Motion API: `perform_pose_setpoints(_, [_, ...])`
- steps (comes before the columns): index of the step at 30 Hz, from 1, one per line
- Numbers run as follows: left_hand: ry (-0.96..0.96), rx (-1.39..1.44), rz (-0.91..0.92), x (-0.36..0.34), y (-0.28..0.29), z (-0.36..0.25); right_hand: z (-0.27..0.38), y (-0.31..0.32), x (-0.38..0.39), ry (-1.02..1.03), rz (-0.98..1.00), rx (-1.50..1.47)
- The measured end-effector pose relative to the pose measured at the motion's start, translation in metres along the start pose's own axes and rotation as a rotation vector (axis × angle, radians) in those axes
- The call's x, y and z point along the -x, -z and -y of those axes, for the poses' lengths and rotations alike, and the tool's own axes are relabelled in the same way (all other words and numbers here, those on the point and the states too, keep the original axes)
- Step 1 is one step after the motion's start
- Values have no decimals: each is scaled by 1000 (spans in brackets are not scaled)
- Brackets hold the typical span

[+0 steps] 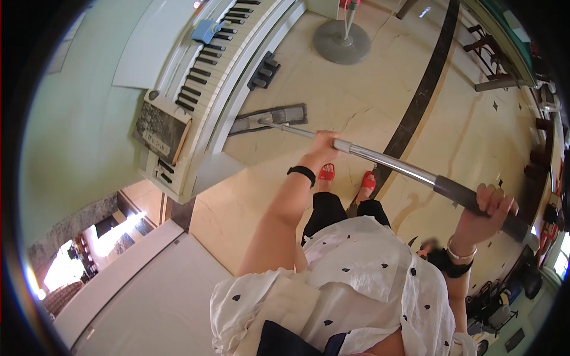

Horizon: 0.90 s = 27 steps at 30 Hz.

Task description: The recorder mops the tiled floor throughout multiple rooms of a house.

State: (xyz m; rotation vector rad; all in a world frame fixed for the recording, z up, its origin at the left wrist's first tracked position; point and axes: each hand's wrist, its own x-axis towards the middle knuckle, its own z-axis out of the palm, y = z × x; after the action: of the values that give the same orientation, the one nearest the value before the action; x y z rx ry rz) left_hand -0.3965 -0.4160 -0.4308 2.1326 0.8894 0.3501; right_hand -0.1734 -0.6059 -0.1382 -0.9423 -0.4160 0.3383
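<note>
A mop with a telescopic silver pole [392,163] runs from the upper middle to the right. My left hand [322,147] is closed around the pole's middle, and my right hand [484,213] grips the dark handle near its upper end. The flat grey mop head [287,114] lies on the tiled floor at the foot of a white piano [221,77], beside the black pedals [263,71]. On the piano's keyboard rest a small light-blue object [206,31] and a dark book-like item [160,132].
A grey round pedestal base [341,43] stands beyond the mop head. Wooden furniture [493,84] lines the right side, with dark clutter lower down. A white ledge [139,293] is at the lower left. My feet in red sandals [369,182] stand on the floor below the pole.
</note>
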Motion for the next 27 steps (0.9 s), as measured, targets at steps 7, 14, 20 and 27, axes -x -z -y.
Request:
perform_pose_setpoints(7, [42,-78,-217,23,-24,-16,23,24,-10,-113,312,26])
perform_pose_setpoints(14, [147,-30,-310,43,-81,-59,61,74,-14,-55,500,49])
perform_pose_setpoints(20, [96,10,-457,68,-143,-139,127,117,-34,-25,570,20])
perform_pose_setpoints(27, [-39,281,-246,86,-155,-220,214,113,-65,-62,1024,-120])
